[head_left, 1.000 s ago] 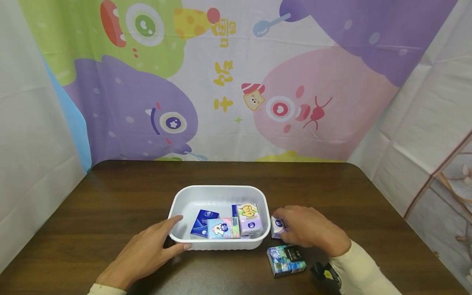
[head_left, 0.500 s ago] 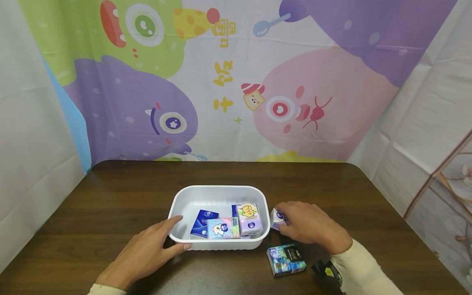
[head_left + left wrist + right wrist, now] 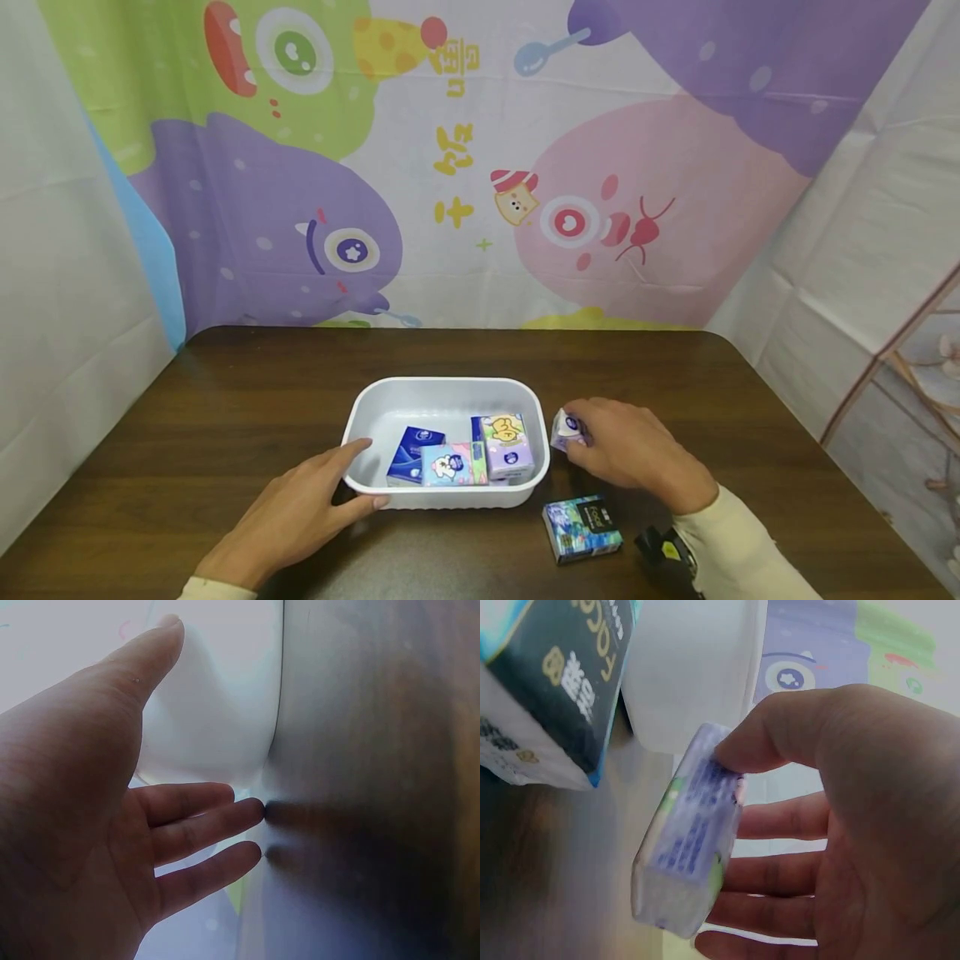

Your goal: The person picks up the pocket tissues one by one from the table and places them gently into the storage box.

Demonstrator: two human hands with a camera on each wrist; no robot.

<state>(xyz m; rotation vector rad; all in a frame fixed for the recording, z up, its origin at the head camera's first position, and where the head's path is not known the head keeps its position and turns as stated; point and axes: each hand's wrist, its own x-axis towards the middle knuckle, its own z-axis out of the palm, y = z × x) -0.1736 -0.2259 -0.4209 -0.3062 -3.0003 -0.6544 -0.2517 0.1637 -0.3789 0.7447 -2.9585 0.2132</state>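
My right hand pinches a small purple-and-white tissue pack between thumb and fingers, just right of a white plastic basin. In the right wrist view the thumb presses one edge of the pack, which is tilted and seems off the table. At the basin's left front corner rests my left hand, its fingers spread and fairly straight; in the left wrist view the fingertips lie close to the table. Inside the basin are a dark blue tissue pack, a pink-and-blue one and a yellow-and-purple one.
On the brown wooden table, a blue-green tissue pack with a black label lies in front of the right hand. A black strap-like object is by the right wrist. A cartoon-printed curtain hangs behind the table.
My right hand has moved a little away from me and up with the purple-and-white tissue pack, which has tilted. The left hand, basin and other packs have stayed put.
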